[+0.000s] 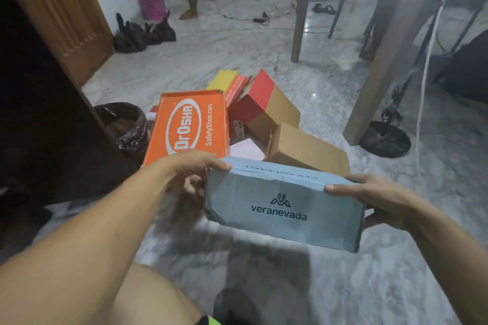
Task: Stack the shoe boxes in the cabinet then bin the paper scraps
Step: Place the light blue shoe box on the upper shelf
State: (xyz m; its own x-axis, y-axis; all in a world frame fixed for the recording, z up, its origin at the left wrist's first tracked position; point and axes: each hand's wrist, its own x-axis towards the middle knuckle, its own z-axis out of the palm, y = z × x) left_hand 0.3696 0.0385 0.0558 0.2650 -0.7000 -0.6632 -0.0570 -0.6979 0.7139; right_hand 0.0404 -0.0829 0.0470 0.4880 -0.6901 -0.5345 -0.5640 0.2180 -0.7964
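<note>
Shoe box in pale blue [284, 206] hangs above the floor, clamped endwise between left hand [194, 166] and right hand [369, 196], fingers curled over its ends. Stacking seems underway; next, swing it left toward the dark cabinet [39, 103], beyond the left fingertips.

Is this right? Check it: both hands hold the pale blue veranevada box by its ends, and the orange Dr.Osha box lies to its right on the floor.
Not quite. In the head view, the left hand and right hand do hold the pale blue veranevada box by its ends, but the orange Dr.Osha box lies to its left, beyond the left hand.
</note>
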